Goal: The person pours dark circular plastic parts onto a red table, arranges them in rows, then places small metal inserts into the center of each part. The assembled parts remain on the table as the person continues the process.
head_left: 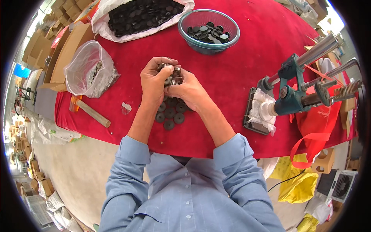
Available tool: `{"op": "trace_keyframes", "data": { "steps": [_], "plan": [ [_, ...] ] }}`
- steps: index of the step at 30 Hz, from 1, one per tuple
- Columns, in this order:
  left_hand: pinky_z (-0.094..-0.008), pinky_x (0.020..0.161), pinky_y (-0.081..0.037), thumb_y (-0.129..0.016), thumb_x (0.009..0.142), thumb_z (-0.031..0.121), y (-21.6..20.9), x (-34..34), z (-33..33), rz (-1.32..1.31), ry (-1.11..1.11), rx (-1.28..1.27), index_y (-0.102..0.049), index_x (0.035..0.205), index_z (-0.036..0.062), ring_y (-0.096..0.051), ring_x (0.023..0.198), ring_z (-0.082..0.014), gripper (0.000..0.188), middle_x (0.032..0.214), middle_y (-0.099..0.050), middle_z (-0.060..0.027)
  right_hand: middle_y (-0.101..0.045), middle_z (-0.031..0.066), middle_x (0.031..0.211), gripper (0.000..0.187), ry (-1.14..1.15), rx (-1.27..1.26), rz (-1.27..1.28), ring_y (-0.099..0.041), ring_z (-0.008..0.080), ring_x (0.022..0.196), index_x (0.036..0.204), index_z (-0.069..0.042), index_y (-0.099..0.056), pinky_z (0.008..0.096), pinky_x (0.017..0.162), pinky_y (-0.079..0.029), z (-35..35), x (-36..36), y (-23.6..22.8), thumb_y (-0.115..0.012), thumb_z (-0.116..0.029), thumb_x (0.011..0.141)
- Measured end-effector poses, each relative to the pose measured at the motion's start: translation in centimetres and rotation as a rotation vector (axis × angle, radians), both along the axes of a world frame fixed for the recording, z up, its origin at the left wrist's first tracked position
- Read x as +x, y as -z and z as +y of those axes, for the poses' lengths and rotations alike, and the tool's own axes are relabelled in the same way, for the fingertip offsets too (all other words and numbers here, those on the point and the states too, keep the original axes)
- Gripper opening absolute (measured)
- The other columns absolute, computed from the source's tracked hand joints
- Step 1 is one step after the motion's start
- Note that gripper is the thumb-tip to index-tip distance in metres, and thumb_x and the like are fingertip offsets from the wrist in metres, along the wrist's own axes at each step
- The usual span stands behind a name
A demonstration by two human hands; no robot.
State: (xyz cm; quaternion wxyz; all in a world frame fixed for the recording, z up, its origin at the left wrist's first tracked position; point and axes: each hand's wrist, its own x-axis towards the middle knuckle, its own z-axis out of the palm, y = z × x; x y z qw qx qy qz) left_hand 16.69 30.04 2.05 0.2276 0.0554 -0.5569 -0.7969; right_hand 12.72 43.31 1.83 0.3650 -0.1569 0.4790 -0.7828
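Note:
My left hand and my right hand meet over the middle of the red-covered table. Between them they cup several small shiny metal fittings, partly hidden by the fingers and thumbs. Both hands are closed around these pieces. Just below the hands, dark round discs with small centre marks lie in a cluster on the cloth, and some of them are covered by my wrists.
A clear bag of metal parts and a hammer lie left. Behind are a white sack of black caps and a teal bowl holding more caps. A green hand press stands right. Red cloth covers the table.

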Motion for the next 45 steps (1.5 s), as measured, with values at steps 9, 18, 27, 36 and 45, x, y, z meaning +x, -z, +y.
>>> {"op": "trace_keyframes", "data": {
  "steps": [9,18,27,36,45],
  "plan": [
    [-0.0439,0.096,-0.064,-0.058,0.097,-0.003,1.1,-0.4,-0.7,0.02,0.026,0.162,-0.063,0.104,0.0007,-0.076,0.106,-0.032,0.01,0.114,-0.074,-0.0231,-0.07,0.0114,0.111,0.055,0.064,0.052,-0.036,-0.074,0.0189,0.09,0.135,0.006,-0.06,0.0313,0.071,-0.065,1.1,-0.8,0.8,-0.076,0.006,0.082],
    [-0.0306,0.073,-0.059,-0.064,0.103,0.004,1.9,-0.2,-2.5,-0.057,-0.044,0.161,-0.058,0.097,0.011,-0.07,0.08,-0.0172,0.011,0.098,-0.075,-0.0143,-0.073,0.0094,0.096,0.045,0.103,0.122,0.092,-0.069,0.0115,0.072,0.129,0.007,-0.066,0.0258,0.056,-0.054,1.1,-0.5,0.5,-0.078,-0.003,0.088],
    [-0.0226,0.056,-0.049,-0.059,0.104,0.007,-0.7,1.8,-3.9,-0.277,0.069,-0.106,-0.06,0.106,0.0065,-0.063,0.066,-0.0084,0.002,0.096,-0.076,-0.0117,-0.073,0.0048,0.094,0.034,-0.054,0.185,0.045,-0.068,0.0083,0.077,0.126,0.003,-0.068,0.0222,0.061,-0.052,1.7,-0.7,0.0,-0.072,-0.021,0.102],
    [-0.0232,0.072,-0.052,-0.058,0.099,0.003,-0.9,6.8,-4.9,-0.395,0.118,-0.48,-0.066,0.118,0.0006,-0.066,0.081,-0.0073,0.021,0.102,-0.074,-0.0056,-0.07,0.0131,0.117,0.047,-0.217,0.132,0.093,-0.073,0.0166,0.102,0.143,0.011,-0.057,0.0302,0.08,-0.067,1.0,0.7,0.3,-0.061,-0.007,0.1],
    [-0.025,0.075,-0.053,-0.06,0.097,0.004,0.5,8.6,-5.2,-0.417,0.05,-0.482,-0.068,0.123,-0.0022,-0.07,0.088,-0.009,0.028,0.106,-0.074,-0.0053,-0.065,0.0211,0.133,0.054,-0.243,-0.109,-0.033,-0.072,0.0237,0.112,0.151,0.014,-0.049,0.0374,0.101,-0.062,0.3,0.9,1.1,-0.051,0.003,0.098]
  ]
}}
